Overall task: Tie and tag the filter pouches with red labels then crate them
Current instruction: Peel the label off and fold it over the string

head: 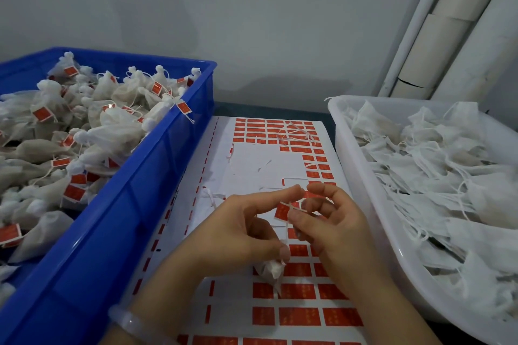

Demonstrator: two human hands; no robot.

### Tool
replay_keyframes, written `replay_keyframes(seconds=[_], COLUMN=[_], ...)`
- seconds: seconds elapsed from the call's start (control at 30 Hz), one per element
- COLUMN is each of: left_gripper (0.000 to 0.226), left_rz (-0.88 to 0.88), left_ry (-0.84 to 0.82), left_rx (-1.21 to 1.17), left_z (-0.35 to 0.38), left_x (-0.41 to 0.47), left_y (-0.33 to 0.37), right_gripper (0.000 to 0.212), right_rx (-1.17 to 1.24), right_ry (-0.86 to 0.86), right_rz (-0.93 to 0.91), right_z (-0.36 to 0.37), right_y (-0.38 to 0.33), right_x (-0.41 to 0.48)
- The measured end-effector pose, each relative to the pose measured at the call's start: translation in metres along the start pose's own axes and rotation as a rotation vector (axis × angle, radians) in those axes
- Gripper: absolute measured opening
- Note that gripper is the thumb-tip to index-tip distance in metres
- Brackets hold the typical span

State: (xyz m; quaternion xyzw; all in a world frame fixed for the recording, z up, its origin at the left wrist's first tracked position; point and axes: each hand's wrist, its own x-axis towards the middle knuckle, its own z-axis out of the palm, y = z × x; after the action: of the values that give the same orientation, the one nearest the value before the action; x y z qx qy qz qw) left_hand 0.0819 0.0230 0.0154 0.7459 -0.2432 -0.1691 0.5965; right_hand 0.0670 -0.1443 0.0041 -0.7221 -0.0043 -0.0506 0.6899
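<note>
My left hand point(238, 228) grips a small white filter pouch point(269, 270) under its curled fingers, with the forefinger stretched toward a red label point(281, 211). My right hand point(333, 221) pinches the pouch's white string beside that label. Both hands hover over a white sheet of red labels point(297, 316) from which many labels are peeled off. A blue crate point(117, 218) on the left holds several tied pouches with red tags. A white tub point(364, 176) on the right holds several untagged pouches.
Loose white string scraps point(294, 131) lie on the far part of the label sheet. A grey wall stands behind, and white pipes point(437, 25) run up at the back right. A pale bangle point(131, 322) circles my left wrist.
</note>
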Motion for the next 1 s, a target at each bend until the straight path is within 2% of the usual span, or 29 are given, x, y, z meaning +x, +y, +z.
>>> replay_keyframes(seconds=[0.4, 0.47, 0.53, 0.6, 0.73, 0.83, 0.9, 1.0], left_gripper=[0.074, 0.075, 0.075, 0.075, 0.079, 0.080, 0.072, 0.054], left_rz=[0.032, 0.033, 0.032, 0.028, 0.022, -0.021, -0.054, -0.046], left_ry=[-0.003, -0.006, -0.010, -0.004, 0.009, 0.053, 0.113, 0.215], left_rx=[0.021, 0.012, 0.006, 0.019, 0.003, -0.008, -0.027, -0.020], left_z=[0.0001, 0.0005, 0.0011, 0.0013, 0.0014, 0.0015, 0.0019, 0.0020], left_x=[-0.0003, -0.0002, -0.0004, -0.0008, -0.0016, -0.0007, 0.0004, 0.0027], left_y=[0.0012, 0.0020, 0.0028, 0.0036, 0.0049, 0.0044, 0.0041, 0.0022], right_gripper=[0.069, 0.059, 0.040, 0.033, 0.037, 0.057, 0.064, 0.063], right_rx=[0.002, -0.002, -0.006, 0.003, 0.070, 0.148, 0.151, 0.126], right_ry=[-0.070, -0.072, -0.069, -0.065, -0.079, -0.068, -0.052, -0.035], right_rz=[0.025, 0.032, 0.041, 0.052, 0.072, 0.065, 0.044, 0.002], right_z=[-0.0006, -0.0015, -0.0025, -0.0030, -0.0025, -0.0028, -0.0029, -0.0022], right_y=[0.0027, 0.0043, 0.0064, 0.0073, 0.0051, 0.0023, 0.0010, -0.0009], right_x=[0.0007, 0.0009, 0.0019, 0.0027, 0.0025, 0.0027, 0.0026, 0.0010])
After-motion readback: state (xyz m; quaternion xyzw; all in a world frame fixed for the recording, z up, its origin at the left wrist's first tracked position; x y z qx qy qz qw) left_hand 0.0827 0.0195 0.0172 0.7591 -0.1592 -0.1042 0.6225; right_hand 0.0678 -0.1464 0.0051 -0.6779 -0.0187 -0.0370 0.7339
